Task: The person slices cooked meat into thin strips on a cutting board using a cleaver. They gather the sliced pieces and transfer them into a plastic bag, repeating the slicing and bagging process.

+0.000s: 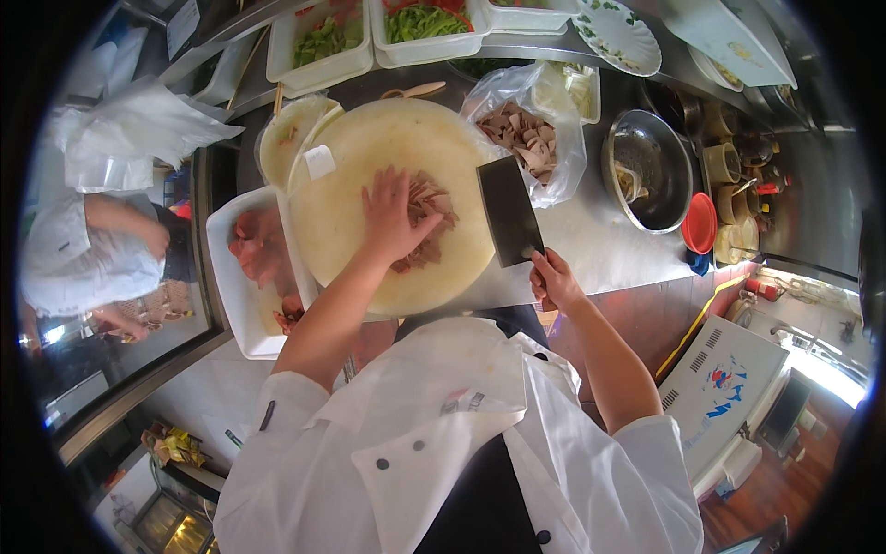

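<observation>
My left hand (391, 218) rests with fingers spread on the left part of a pile of sliced meat (430, 208), on a round cutting board (332, 228). My right hand (556, 280) grips the handle of a cleaver (511, 211). Its broad dark blade lies flat-looking over the board's right edge; whether it touches the board I cannot tell. Beyond the blade, an open clear plastic bag (571, 163) holds many meat slices (529, 138). Left of the board, a white tub (232, 305) contains reddish pieces of meat (259, 242).
Tubs of cut green vegetables (426, 26) and a scalloped plate (618, 34) stand on the shelf ahead. A metal bowl (651, 176), a red bowl (699, 223) and seasoning containers (723, 163) are at right. Behind glass at left, a person's arm (124, 215) shows.
</observation>
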The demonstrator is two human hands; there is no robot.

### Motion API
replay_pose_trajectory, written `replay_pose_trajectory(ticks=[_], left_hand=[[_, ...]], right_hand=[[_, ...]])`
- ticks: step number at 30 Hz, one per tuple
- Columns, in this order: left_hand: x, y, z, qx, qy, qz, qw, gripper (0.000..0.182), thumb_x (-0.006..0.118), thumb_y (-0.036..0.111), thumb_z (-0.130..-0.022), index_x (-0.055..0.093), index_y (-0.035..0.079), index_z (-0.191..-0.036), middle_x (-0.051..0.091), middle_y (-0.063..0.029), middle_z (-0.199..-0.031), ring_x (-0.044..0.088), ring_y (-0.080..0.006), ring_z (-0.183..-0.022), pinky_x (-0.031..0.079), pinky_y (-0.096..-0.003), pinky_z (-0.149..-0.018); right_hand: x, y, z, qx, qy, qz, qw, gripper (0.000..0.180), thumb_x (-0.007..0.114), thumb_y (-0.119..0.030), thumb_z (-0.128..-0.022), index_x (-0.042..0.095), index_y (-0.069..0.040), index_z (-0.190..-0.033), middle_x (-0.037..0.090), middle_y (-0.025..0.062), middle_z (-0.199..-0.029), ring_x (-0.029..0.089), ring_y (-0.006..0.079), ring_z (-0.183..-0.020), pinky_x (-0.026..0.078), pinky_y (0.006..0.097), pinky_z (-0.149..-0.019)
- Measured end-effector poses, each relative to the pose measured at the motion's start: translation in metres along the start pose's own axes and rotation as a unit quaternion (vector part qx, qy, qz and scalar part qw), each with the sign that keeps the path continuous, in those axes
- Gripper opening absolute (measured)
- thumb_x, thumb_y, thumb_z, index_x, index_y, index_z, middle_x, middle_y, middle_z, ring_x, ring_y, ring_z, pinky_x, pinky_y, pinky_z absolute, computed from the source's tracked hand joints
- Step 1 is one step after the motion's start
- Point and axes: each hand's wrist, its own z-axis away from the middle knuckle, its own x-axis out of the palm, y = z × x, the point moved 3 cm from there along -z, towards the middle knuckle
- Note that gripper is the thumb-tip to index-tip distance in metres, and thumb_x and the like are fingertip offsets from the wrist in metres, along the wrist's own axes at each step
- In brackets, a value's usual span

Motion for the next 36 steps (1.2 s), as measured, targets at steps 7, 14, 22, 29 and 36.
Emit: replay_pose_trajectory(ticks=[7, 14, 22, 29, 36], left_hand=[[-0.022, -0.003, 0.082, -0.015, -0.061, 0.054, 0.997, 0.155, 0.107, 0.052, -0.066, 0.015, 0.007, -0.182, 0.023, -0.0338, -0.182, 0.024, -0.0596, -0.167, 0.021, -0.0769, -0.132], [-0.006, -0.003, 0.065, 0.035, 0.061, 0.116, 0.991, 0.149, 0.109, 0.050, -0.065, 0.022, 0.010, -0.180, 0.026, -0.0378, -0.178, 0.030, -0.0627, -0.162, 0.032, -0.0707, -0.129], [-0.004, 0.000, 0.057, 0.058, 0.176, 0.142, 0.972, 0.132, 0.106, 0.050, -0.070, 0.038, 0.012, -0.176, 0.042, -0.0384, -0.168, 0.046, -0.0616, -0.150, 0.043, -0.0692, -0.121], [0.000, -0.009, 0.060, 0.025, 0.224, 0.174, 0.959, 0.118, 0.103, 0.047, -0.075, 0.045, 0.006, -0.170, 0.044, -0.0400, -0.166, 0.053, -0.0609, -0.146, 0.051, -0.0635, -0.117], [0.011, -0.013, 0.070, -0.099, 0.286, 0.227, 0.926, 0.103, 0.102, 0.040, -0.079, 0.054, -0.001, -0.160, 0.046, -0.0392, -0.166, 0.056, -0.0574, -0.144, 0.054, -0.0585, -0.117]], right_hand=[[0.042, 0.013, -0.044, -0.006, -0.034, 0.013, 0.999, 0.036, 0.066, -0.047, -0.116, 0.061, -0.012, -0.122, 0.055, -0.0007, -0.083, 0.050, 0.0104, -0.060, 0.039, 0.0293, -0.048], [0.092, 0.004, -0.049, 0.049, -0.023, 0.039, 0.998, 0.035, 0.065, -0.048, -0.117, 0.053, -0.015, -0.112, 0.053, -0.0010, -0.078, 0.053, 0.0128, -0.056, 0.034, 0.0341, -0.040], [0.131, 0.041, -0.065, 0.012, -0.031, 0.123, 0.992, 0.036, 0.067, -0.049, -0.114, 0.056, -0.018, -0.126, 0.061, 0.0009, -0.087, 0.059, 0.0164, -0.068, 0.049, 0.0377, -0.056], [0.192, 0.064, -0.055, -0.025, -0.016, 0.115, 0.993, 0.029, 0.067, -0.035, -0.112, 0.056, -0.012, -0.125, 0.060, 0.0088, -0.091, 0.058, 0.0234, -0.073, 0.049, 0.0410, -0.062], [0.224, 0.068, -0.058, -0.033, -0.060, 0.226, 0.972, 0.057, 0.069, -0.005, -0.095, 0.062, -0.006, -0.152, 0.062, 0.0282, -0.118, 0.065, 0.0517, -0.106, 0.056, 0.0584, -0.089]])
